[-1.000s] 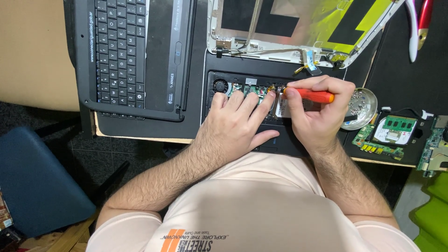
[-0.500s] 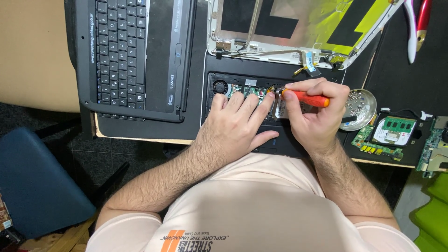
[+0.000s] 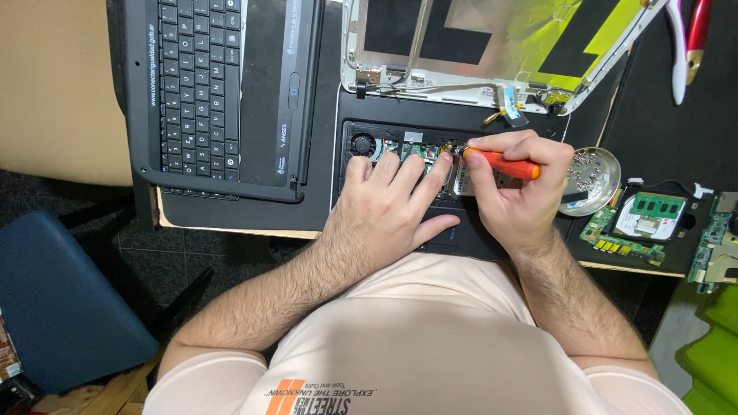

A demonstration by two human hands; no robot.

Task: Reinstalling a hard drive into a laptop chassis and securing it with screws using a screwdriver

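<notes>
Orange-handled screwdriver (image 3: 503, 164) over opened black laptop base (image 3: 369, 107)

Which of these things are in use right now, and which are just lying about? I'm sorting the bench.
In use:
left hand pressed on the opened laptop base
right hand gripping the orange-handled screwdriver

Lying about:
keyboard panel
screen lid
screw dish
circuit board
pliers

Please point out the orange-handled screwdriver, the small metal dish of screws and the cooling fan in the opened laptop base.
orange-handled screwdriver (image 3: 509, 166), head view, middle of the orange handle.
metal dish of screws (image 3: 607, 166), head view, bare right rim.
cooling fan (image 3: 362, 144), head view, its round hub.
</notes>
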